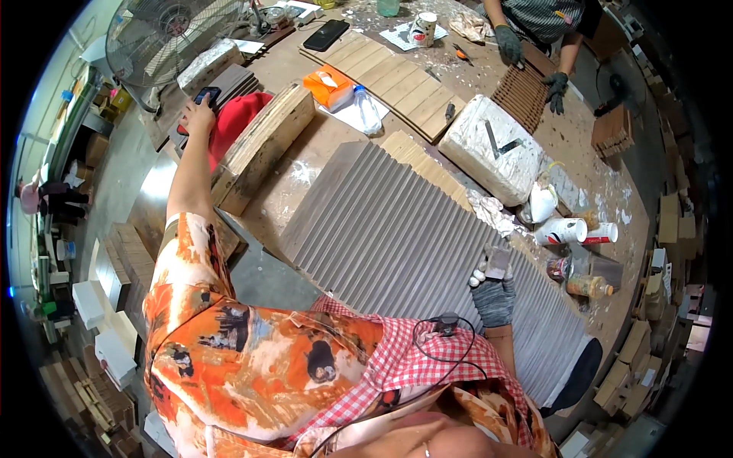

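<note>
My bare left hand (pixel 199 118) reaches out to the far left, its fingers around a dark phone (pixel 207 95) beside a bundle of red cloth (pixel 233 126). My right hand (pixel 495 301) wears a grey glove with white-covered fingertips. It grips a small grey block (pixel 498 263), whose exact kind I cannot make out, over the ridged boards. These grey-brown slatted boards (pixel 382 221) lie in a wide row across the table before me. A thick wooden block (pixel 267 145) stands between my left arm and the boards.
Across the table, a co-worker's gloved hands (pixel 556 90) are at brown slats (pixel 521 98). A white-stained block (pixel 492 149) carries small tools. Cups (pixel 561 230), jars (pixel 589 286) and a plastic bottle (pixel 367 111) stand or lie about. A fan (pixel 175 34) is at the far left.
</note>
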`<state>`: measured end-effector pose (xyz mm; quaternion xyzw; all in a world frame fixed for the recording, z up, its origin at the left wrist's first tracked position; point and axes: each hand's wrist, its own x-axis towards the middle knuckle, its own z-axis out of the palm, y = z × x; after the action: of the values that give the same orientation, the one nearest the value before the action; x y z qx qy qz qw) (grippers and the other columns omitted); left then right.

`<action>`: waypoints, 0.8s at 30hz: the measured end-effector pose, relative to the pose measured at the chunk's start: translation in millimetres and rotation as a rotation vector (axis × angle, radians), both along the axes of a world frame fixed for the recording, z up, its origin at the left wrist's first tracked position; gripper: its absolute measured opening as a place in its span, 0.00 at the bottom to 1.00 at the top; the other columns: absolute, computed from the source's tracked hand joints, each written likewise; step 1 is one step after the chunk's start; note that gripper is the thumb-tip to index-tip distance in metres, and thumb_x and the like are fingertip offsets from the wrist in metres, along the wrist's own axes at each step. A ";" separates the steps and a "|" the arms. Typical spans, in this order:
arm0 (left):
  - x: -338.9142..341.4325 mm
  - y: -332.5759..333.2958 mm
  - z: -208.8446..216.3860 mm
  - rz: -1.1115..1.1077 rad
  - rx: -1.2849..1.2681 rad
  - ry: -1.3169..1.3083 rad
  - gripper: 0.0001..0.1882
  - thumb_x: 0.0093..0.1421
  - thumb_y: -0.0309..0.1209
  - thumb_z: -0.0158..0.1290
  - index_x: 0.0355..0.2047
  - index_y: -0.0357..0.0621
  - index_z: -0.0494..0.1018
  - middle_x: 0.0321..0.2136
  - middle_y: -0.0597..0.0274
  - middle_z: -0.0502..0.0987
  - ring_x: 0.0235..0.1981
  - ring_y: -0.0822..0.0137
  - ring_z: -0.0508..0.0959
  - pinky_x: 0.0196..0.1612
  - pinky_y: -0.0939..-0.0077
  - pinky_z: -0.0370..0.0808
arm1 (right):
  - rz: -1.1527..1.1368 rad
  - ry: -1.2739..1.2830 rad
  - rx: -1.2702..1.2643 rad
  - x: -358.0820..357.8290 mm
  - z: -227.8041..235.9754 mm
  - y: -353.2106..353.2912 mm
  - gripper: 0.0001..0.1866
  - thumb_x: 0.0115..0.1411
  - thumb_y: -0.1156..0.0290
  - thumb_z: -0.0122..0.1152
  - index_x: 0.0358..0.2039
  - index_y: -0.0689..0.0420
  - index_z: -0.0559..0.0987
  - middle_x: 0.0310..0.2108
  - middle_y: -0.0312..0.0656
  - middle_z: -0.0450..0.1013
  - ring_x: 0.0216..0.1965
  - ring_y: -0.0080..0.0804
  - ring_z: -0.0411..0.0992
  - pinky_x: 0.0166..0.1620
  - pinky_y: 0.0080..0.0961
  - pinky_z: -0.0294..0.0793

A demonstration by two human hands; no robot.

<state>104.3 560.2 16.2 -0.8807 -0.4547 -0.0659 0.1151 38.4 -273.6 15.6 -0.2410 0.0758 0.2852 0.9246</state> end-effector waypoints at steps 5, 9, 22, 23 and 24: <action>0.8 0.7 -1.7 0.007 -0.035 0.020 0.28 0.67 0.36 0.42 0.67 0.78 0.65 0.70 0.51 0.55 0.69 0.44 0.56 0.64 0.33 0.52 | -0.003 0.017 0.026 -1.3 -0.2 -2.0 0.31 0.71 0.50 0.51 0.65 0.60 0.66 0.45 0.47 0.74 0.40 0.36 0.69 0.46 0.35 0.71; 2.4 5.3 1.0 0.030 -0.032 -0.006 0.32 0.64 0.37 0.49 0.68 0.81 0.62 0.70 0.49 0.53 0.69 0.41 0.54 0.64 0.34 0.54 | -0.022 0.027 0.060 -3.1 1.8 -3.9 0.30 0.71 0.51 0.52 0.63 0.61 0.67 0.45 0.49 0.74 0.40 0.38 0.70 0.47 0.37 0.71; -113.4 -235.9 106.6 -0.643 0.030 -1.308 0.17 0.67 0.31 0.52 0.53 0.35 0.76 0.50 0.52 0.74 0.53 0.56 0.72 0.58 0.61 0.67 | 0.035 0.051 0.096 6.7 -20.2 -14.6 0.29 0.70 0.50 0.52 0.60 0.63 0.70 0.45 0.51 0.75 0.40 0.41 0.74 0.46 0.41 0.76; -139.8 -251.5 91.5 -0.642 0.053 -1.560 0.18 0.70 0.33 0.48 0.52 0.32 0.73 0.50 0.50 0.73 0.54 0.55 0.71 0.59 0.60 0.67 | 0.049 0.050 0.115 7.2 -17.4 -11.4 0.29 0.70 0.50 0.53 0.59 0.63 0.70 0.46 0.51 0.75 0.40 0.42 0.74 0.46 0.41 0.76; -169.5 -270.2 74.7 -0.378 0.187 -1.551 0.19 0.72 0.36 0.42 0.51 0.31 0.72 0.48 0.49 0.73 0.52 0.55 0.72 0.58 0.61 0.68 | 0.066 0.050 0.124 8.8 -13.4 -7.8 0.29 0.70 0.51 0.53 0.59 0.64 0.70 0.46 0.52 0.75 0.40 0.42 0.74 0.46 0.41 0.76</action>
<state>-65.2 290.0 91.0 -0.6329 -0.2408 -0.7151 -0.1735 47.2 -281.4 2.2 -0.1784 0.0732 0.3258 0.9256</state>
